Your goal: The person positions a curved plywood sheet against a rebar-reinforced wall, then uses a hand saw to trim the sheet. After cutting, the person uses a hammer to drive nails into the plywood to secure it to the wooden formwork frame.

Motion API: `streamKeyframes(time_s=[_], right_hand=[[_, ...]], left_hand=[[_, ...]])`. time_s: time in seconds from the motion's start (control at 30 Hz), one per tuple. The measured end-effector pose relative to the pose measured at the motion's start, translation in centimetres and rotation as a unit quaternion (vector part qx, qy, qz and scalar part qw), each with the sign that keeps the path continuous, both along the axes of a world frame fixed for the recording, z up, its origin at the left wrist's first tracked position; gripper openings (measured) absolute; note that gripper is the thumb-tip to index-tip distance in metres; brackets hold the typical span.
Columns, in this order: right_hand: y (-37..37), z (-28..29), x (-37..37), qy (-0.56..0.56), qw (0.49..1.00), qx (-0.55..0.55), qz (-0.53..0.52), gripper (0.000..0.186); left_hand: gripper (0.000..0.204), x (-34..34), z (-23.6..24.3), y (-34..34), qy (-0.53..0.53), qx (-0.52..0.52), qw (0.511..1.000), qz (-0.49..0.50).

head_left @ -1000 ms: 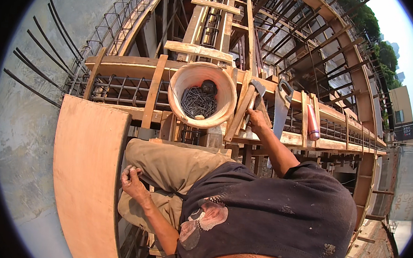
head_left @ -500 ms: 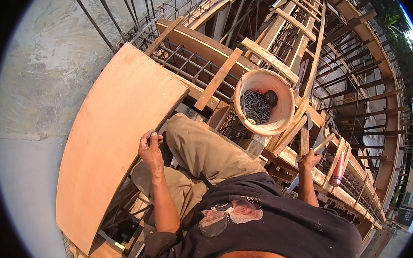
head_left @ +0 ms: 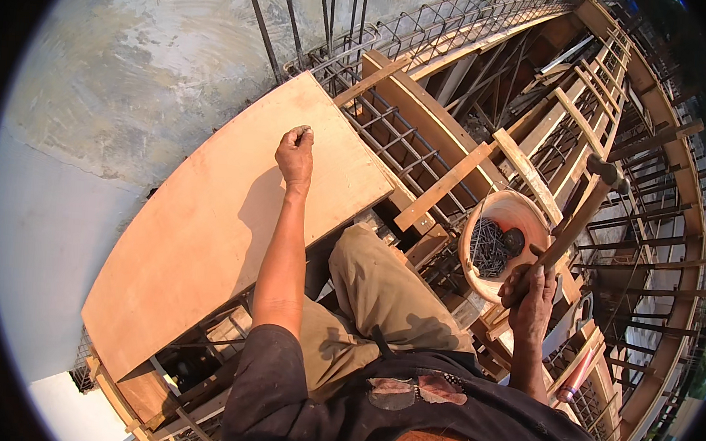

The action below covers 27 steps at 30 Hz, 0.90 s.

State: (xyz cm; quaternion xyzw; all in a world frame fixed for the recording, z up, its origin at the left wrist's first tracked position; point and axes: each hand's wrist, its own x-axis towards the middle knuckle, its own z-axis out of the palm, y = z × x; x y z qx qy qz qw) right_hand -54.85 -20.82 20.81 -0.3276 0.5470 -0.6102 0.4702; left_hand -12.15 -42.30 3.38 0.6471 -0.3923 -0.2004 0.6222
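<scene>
My left hand (head_left: 295, 159) is over the far part of a plywood sheet (head_left: 215, 220), with its fingers pinched together. What the fingers hold, if anything, is too small to make out. The arm throws a shadow on the board. My right hand (head_left: 532, 300) grips a hammer (head_left: 580, 214) by its wooden handle, raised with its dark head up and away from me. Just left of that hand stands a round bucket (head_left: 482, 228), with many nails (head_left: 489, 249) and a dark round lump (head_left: 513, 241) inside.
Steel rebar cages (head_left: 399, 130) and timber formwork beams (head_left: 448, 121) run beyond the board, with gaps between. Upright rebar rods (head_left: 261, 25) rise before a concrete surface (head_left: 136, 70). A reddish bottle (head_left: 576, 378) and a handsaw (head_left: 560, 330) are at the right.
My left hand has moved from the board's near edge out over its surface. The right hand has lifted the hammer from the beams at the right. The view has turned.
</scene>
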Motion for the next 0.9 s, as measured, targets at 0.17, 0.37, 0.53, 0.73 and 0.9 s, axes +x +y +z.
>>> streamKeyframes(time_s=[0.17,0.37,0.53,0.73,0.9], right_hand=[[-2.5,-3.3,5.6,-0.034,0.966,0.123,0.227,0.035],[-8.2,-6.4,11.5,0.02,0.949,0.07,0.308,0.046],[-15.7,-6.8,14.9,0.192,0.914,0.06,0.352,0.055],[-23.2,-7.2,19.0,0.394,0.838,0.019,0.378,0.056],[-26.0,-7.8,21.1,0.38,0.827,0.027,0.414,0.05]], left_hand=[[0.017,1.6,-1.0,-7.5,-0.058,0.027,0.998,0.01],[0.018,4.6,-2.5,-13.5,-0.111,0.014,0.994,-0.009],[0.019,5.4,-4.1,-14.2,-0.094,0.01,0.995,-0.026],[0.022,4.7,-2.9,-14.5,-0.075,0.064,0.994,-0.04],[0.024,5.0,-3.4,-14.7,-0.095,0.056,0.994,-0.026]])
